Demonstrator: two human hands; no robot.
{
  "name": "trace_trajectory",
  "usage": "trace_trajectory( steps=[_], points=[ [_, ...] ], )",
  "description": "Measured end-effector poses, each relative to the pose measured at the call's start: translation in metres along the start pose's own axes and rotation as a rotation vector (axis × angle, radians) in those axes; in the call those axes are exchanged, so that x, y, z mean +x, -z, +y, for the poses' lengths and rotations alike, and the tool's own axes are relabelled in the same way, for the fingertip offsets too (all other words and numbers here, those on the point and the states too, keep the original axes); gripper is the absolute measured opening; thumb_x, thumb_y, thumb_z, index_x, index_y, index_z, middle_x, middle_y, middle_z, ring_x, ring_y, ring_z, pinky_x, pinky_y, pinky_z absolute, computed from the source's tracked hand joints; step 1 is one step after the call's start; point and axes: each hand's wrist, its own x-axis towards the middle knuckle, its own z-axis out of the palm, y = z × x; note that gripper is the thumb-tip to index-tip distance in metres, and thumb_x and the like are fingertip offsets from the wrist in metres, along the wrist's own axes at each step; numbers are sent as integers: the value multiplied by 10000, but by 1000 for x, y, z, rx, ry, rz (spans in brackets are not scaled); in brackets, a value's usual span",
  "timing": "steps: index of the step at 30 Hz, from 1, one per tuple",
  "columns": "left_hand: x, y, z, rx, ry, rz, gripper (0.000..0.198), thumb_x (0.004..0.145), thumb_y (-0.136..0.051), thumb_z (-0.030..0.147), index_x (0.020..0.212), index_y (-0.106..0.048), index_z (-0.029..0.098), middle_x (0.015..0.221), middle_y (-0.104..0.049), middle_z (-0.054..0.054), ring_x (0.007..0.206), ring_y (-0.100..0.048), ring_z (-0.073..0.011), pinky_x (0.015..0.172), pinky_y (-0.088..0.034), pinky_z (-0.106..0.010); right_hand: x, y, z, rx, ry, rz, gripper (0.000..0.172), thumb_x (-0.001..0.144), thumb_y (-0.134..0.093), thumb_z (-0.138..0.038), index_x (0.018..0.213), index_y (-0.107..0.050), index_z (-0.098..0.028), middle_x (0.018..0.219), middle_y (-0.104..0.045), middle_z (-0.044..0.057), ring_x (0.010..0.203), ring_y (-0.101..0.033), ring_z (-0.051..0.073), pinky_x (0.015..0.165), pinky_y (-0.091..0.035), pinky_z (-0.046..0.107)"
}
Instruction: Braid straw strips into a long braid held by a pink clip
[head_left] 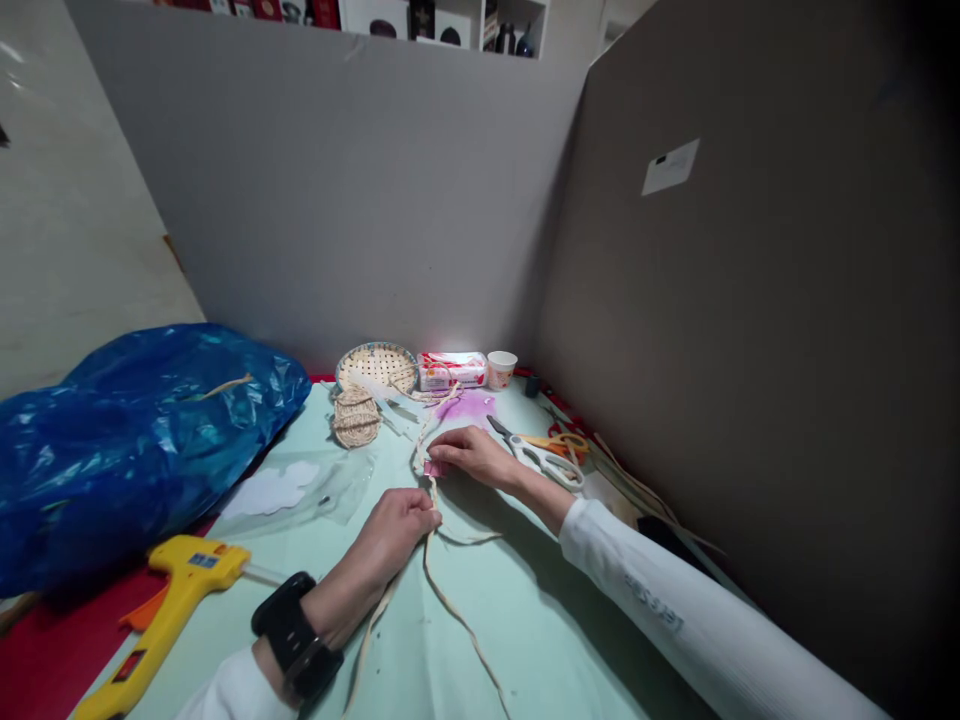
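Note:
A pale straw-coloured braid runs across the cloth toward me, and its loose strands trail down to the near edge. My left hand, with a black watch on the wrist, is closed in a pinch on the strands where the plaiting ends. Just beyond it, my right hand is closed with its fingertips on the braid, beside a small pink piece that looks like a clip. One short strand curves out to the right under my hands.
Left are a blue plastic bag, a yellow glue gun and a clear packet. Behind lie a woven piece, a basket tray, a pink-white pack and a paper cup. White-handled scissors lie right, below a grey partition.

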Motion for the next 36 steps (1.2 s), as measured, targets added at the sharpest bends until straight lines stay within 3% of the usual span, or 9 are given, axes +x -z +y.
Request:
trace_trajectory(
  steps=[7, 13, 18, 23, 25, 29, 36],
  points=[
    [5, -5, 0, -38, 37, 9, 222, 583, -570, 393, 588, -505, 180, 488, -369, 77, 502, -292, -94, 512, -192, -255, -10, 5, -17, -205, -23, 105, 212, 863, -541, -244, 834, -719, -133, 715, -700, 34, 670, -593, 141, 651, -394, 223],
    [7, -7, 4, -63, 65, -1, 213, 558, -606, 366, 540, -499, 182, 442, -353, 88, 465, -273, -79, 495, -163, -248, -18, -2, -17, -315, -52, 103, 227, 859, -532, -203, 759, -728, -148, 669, -690, 32, 627, -589, 134, 628, -389, 215],
    [-2, -3, 9, -111, 95, -24, 243, 535, -647, 369, 529, -486, 187, 412, -333, 103, 428, -252, -64, 475, -147, -237, -29, -16, -19, -410, -78, 200, 209, 855, -517, -156, 944, -706, -147, 793, -691, 64, 776, -587, 172, 729, -380, 243],
    [-4, -3, 8, -138, 102, -42, 245, 537, -653, 365, 545, -483, 188, 410, -347, 101, 412, -256, -62, 459, -138, -238, -50, -20, -32, -493, -125, 339, 344, 872, -459, -116, 1198, -570, -112, 1063, -636, 146, 971, -534, 218, 833, -345, 291],
    [-3, -3, 7, -146, 97, -48, 244, 537, -646, 368, 546, -480, 190, 411, -337, 102, 415, -253, -64, 456, -139, -238, -64, -25, -40, -506, -142, 365, 287, 894, -415, -130, 1131, -575, -101, 1077, -615, 166, 958, -526, 222, 813, -342, 298],
    [-2, -5, 5, -145, 62, -50, 237, 541, -625, 369, 538, -469, 190, 431, -336, 98, 434, -251, -64, 460, -156, -233, -85, -43, -48, -456, -173, 270, 182, 872, -441, -148, 934, -611, -125, 875, -650, 119, 761, -546, 184, 665, -334, 264],
    [-7, -7, 5, -28, -2, -13, 187, 588, -545, 366, 565, -473, 194, 460, -320, 93, 438, -276, -82, 459, -190, -229, -80, -51, -40, -287, -251, 234, 289, 872, -428, -216, 683, -630, -136, 673, -620, 63, 640, -500, 143, 574, -287, 247]
  ],
)
